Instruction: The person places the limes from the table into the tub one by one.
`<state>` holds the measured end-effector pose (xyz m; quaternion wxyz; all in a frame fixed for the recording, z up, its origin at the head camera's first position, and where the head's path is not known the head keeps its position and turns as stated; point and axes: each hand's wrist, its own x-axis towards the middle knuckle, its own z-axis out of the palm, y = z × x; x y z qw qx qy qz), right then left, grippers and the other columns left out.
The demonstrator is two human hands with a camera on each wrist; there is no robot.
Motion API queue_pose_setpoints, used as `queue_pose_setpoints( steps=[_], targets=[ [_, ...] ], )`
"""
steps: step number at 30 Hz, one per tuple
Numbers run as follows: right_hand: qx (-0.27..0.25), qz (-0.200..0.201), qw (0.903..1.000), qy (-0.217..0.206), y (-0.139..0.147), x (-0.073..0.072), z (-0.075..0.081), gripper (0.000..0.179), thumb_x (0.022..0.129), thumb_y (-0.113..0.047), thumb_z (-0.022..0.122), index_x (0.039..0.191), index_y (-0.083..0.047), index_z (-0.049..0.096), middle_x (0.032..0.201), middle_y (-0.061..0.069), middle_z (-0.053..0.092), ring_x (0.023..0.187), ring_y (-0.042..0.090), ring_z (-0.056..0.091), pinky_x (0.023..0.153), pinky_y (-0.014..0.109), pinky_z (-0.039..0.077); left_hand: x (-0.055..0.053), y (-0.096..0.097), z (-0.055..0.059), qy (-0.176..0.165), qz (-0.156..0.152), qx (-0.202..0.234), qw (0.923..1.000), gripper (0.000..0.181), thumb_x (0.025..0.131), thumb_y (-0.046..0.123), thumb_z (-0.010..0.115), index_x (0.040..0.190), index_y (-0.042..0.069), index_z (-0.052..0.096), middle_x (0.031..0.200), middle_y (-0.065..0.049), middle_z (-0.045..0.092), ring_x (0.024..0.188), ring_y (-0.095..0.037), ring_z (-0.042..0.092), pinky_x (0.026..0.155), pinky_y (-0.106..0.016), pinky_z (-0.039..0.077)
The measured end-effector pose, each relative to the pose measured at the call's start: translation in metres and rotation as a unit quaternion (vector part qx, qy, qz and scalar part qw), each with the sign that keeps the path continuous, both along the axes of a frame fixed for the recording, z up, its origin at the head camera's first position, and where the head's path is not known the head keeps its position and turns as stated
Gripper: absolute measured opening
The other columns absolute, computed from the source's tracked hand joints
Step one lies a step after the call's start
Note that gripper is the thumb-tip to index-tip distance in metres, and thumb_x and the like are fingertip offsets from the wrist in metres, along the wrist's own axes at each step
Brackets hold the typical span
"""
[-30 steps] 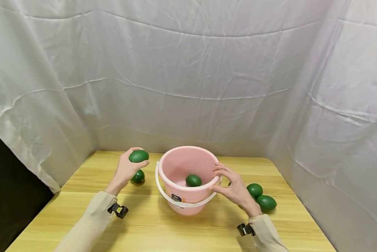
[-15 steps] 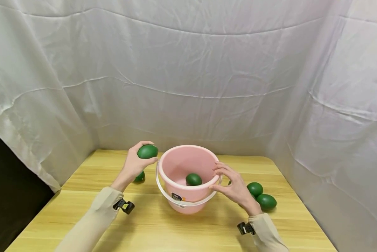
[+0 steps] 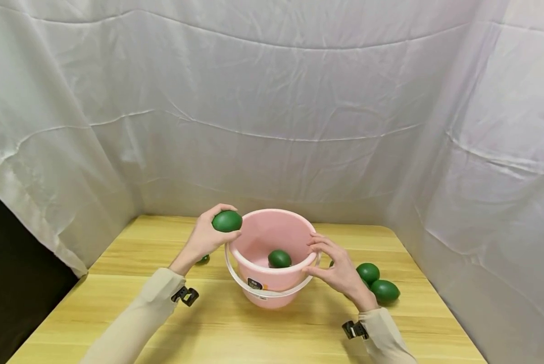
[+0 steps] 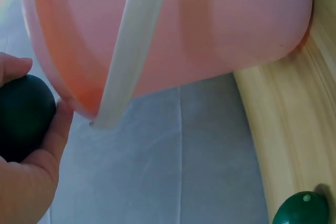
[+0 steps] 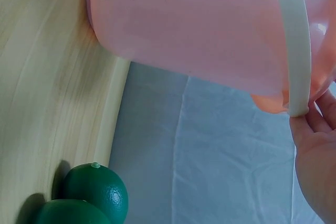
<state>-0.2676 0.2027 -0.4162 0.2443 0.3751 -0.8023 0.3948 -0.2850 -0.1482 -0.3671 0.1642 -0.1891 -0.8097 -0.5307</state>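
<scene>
A dark green, oval lime (image 3: 227, 221) is gripped between the thumb and fingers of my left hand (image 3: 206, 234), held at the left rim of a pink bucket (image 3: 272, 272). In the left wrist view the thumb lies right at the bucket's rim. My right hand (image 3: 340, 273) grips the right side of the rim, fingers over the edge and thumb on the near outer side. Inside the bucket lies another lime (image 3: 279, 259). The white handle (image 3: 272, 294) hangs down across the front, over a dark label.
Several limes (image 3: 384, 291) lie on the wooden table (image 3: 235, 338) right of the bucket, partly behind the right hand. One lime (image 4: 302, 209) sits left of it, mostly hidden in the head view by the left arm. Pale cloth (image 3: 272, 101) encloses the back and sides.
My left hand has carried its lime rightward, from beside the bucket to over its left rim. The right hand and the bucket have stayed in place.
</scene>
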Motion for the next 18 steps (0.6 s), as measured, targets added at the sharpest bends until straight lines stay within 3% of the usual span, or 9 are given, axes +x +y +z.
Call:
queue_pose_setpoints(
  steps=[10, 14, 18],
  targets=[
    [0.000, 0.002, 1.0000, -0.007, 0.001, 0.000, -0.001, 0.042, 0.070, -0.019, 0.089, 0.107, -0.020, 0.069, 0.129, 0.009, 0.062, 0.131, 0.032, 0.051, 0.113, 0.018, 0.033, -0.002, 0.015, -0.005, 0.034, -0.006, -0.030, 0.9990, 0.055, 0.071, 0.020, 0.088, 0.115, 0.022, 0.056, 0.108, -0.004, 0.065, 0.089, -0.023, 0.064, 0.074, -0.035, 0.056],
    [0.000, 0.003, 1.0000, -0.002, 0.001, 0.000, -0.002, 0.042, 0.071, -0.020, 0.089, 0.107, -0.020, 0.069, 0.128, 0.014, 0.062, 0.130, 0.034, 0.051, 0.113, 0.019, 0.034, -0.002, 0.020, -0.005, 0.067, -0.005, -0.060, 0.9959, 0.054, 0.070, 0.020, 0.089, 0.117, 0.022, 0.062, 0.112, -0.001, 0.062, 0.093, -0.021, 0.063, 0.079, -0.039, 0.056],
    [-0.002, 0.003, 0.9999, -0.011, 0.002, 0.000, -0.003, 0.042, 0.070, -0.018, 0.089, 0.107, -0.019, 0.069, 0.128, 0.016, 0.061, 0.131, 0.034, 0.050, 0.113, 0.018, 0.033, -0.004, 0.024, -0.005, 0.107, -0.002, -0.086, 0.9906, 0.058, 0.070, 0.016, 0.089, 0.122, 0.014, 0.062, 0.113, -0.005, 0.058, 0.096, -0.023, 0.061, 0.082, -0.041, 0.056]
  ],
)
